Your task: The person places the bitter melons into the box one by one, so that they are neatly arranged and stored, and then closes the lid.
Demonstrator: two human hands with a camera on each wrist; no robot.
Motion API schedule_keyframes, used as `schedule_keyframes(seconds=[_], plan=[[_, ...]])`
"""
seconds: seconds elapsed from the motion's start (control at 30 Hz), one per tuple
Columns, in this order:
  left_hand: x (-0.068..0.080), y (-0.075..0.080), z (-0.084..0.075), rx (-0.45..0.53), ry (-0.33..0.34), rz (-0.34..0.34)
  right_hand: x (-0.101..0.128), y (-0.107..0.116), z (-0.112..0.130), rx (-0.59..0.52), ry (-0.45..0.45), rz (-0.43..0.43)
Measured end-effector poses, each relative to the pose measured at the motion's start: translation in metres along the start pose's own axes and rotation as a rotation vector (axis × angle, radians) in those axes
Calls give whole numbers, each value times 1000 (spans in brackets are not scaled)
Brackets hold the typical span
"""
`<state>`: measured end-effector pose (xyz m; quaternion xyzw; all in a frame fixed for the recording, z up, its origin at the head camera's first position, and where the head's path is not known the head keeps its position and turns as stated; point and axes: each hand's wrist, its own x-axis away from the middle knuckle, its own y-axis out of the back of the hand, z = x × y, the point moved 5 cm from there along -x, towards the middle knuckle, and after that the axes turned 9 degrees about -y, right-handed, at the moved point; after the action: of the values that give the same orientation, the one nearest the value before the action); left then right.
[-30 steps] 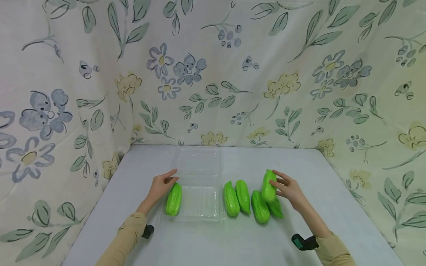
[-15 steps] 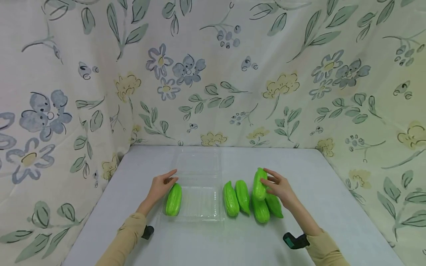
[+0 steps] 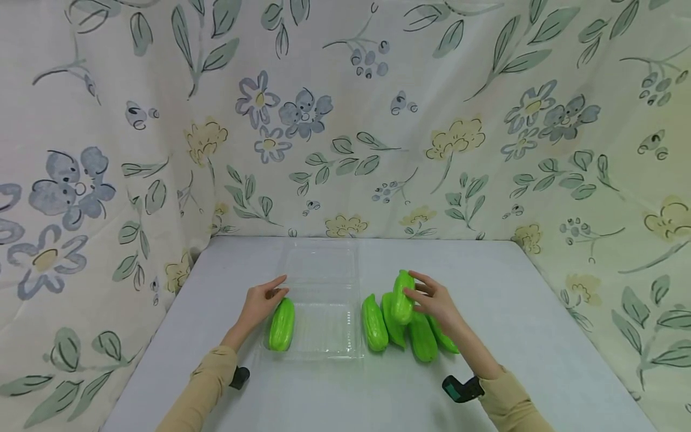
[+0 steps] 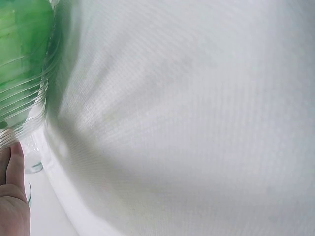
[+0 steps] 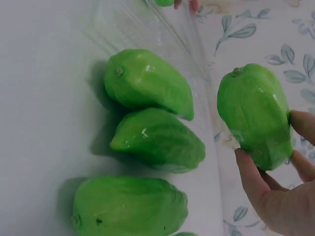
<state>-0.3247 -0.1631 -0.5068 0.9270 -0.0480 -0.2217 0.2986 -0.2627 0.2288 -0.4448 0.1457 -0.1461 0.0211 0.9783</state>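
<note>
The right hand (image 3: 436, 303) holds a green gourd (image 3: 402, 297) off the counter (image 3: 335, 390), its fingers (image 5: 252, 174) curled round the gourd's lower end with the thumb on the near side, as the right wrist view shows. Below and just beside those fingers lie four more gourds (image 3: 375, 315) in a row on the counter, close together. To the left of the held gourd stands a clear tray (image 3: 324, 336) with its lid (image 3: 322, 264) folded back. One gourd in the tray (image 3: 282, 324) lies along the tray's left wall. The left hand (image 3: 260, 303) rests at that wall, its straight fingers (image 3: 278, 285) touching the far end of that gourd and the tray rim. A flowered cloth (image 3: 345, 120) hangs behind and to both sides of the counter.
</note>
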Motion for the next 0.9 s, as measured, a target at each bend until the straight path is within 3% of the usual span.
schedule_keyframes(seconds=[0.27, 0.63, 0.9], plan=[[1, -1, 0, 3, 19, 7, 1, -17, 7, -22, 24, 20], [0, 0, 0, 6, -26, -4, -4, -40, 10, -65, 15, 28], [-1, -1, 1, -13, -24, 4, -6, -58, 15, -71, 14, 18]])
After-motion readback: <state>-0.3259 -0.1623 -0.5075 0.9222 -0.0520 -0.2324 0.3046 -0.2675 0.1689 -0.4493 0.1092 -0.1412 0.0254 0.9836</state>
